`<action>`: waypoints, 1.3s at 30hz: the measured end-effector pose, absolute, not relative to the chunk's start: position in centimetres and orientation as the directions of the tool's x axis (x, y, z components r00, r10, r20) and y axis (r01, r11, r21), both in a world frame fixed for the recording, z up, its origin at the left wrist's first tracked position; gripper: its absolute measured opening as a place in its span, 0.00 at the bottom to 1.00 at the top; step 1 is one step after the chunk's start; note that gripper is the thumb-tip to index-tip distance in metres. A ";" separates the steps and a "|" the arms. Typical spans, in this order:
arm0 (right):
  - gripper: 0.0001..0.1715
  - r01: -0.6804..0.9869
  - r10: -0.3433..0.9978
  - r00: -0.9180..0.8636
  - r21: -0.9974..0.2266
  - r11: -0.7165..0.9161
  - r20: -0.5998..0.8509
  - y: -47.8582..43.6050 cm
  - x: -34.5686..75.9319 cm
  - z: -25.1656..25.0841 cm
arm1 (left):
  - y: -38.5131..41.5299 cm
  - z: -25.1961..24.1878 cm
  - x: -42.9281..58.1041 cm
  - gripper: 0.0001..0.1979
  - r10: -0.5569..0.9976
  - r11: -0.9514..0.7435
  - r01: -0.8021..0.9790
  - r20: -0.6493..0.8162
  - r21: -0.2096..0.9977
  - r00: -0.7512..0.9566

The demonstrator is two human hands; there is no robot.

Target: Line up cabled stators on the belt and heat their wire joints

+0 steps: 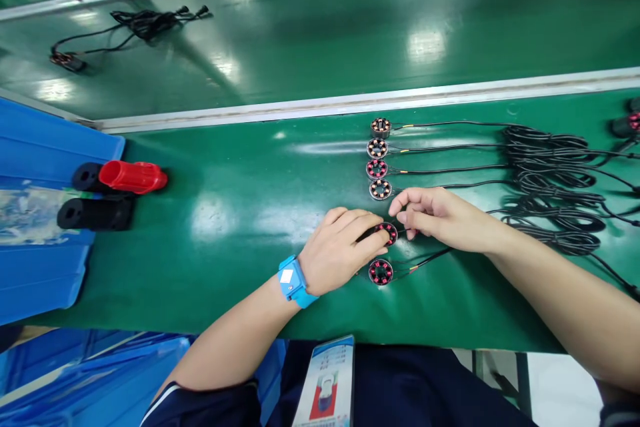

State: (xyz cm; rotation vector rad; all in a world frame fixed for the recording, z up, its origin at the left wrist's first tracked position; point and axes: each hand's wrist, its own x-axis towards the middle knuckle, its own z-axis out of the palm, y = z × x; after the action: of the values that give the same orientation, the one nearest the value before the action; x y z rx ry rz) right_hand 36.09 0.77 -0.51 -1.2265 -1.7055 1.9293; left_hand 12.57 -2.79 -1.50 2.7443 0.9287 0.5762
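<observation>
My left hand [340, 250], with a blue wrist strap [294, 281], has its fingers wrapped over a ring-shaped motor stator [391, 234] with red windings. My right hand [437, 217] is just right of that stator, its fingers curled in by the lead wires; whether they pinch a wire is hidden. Just below lies another red-wound stator [381, 272] with its cable. Above my hands several more stators form a column, among them a red-wound one [377, 169] and a copper-wound one [381, 189]. Each trails a black cable to the right.
Coiled black cables [547, 153] lie in a pile at the right. At left, a red plastic part [133, 177] and black parts [95, 214] rest by a blue bin [47, 280]. Behind a white ledge [250, 113], another cabled stator [69, 62] lies on green surface.
</observation>
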 end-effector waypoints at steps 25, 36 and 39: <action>0.17 0.470 0.816 -0.577 -0.812 0.348 0.016 3.1 35.7 -0.4 | 1.8 -2.9 12.7 0.17 0.666 -0.745 0.637 0.256 0.196 0.700; 0.14 0.389 0.747 -0.584 -0.917 -0.084 -0.316 3.2 36.5 -0.7 | 1.1 -2.4 12.9 0.12 0.597 -0.788 0.595 0.437 0.160 0.673; 0.16 0.269 0.719 -0.596 -0.932 -0.242 -0.358 3.3 36.6 -0.6 | 1.0 -2.2 13.0 0.12 0.586 -0.797 0.581 0.441 0.163 0.680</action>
State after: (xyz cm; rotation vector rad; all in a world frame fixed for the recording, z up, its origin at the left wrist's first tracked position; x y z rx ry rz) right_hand 36.56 3.32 -0.59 -1.1854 -1.6844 1.9022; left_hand 13.02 0.99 -2.24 2.8708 0.9971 0.7580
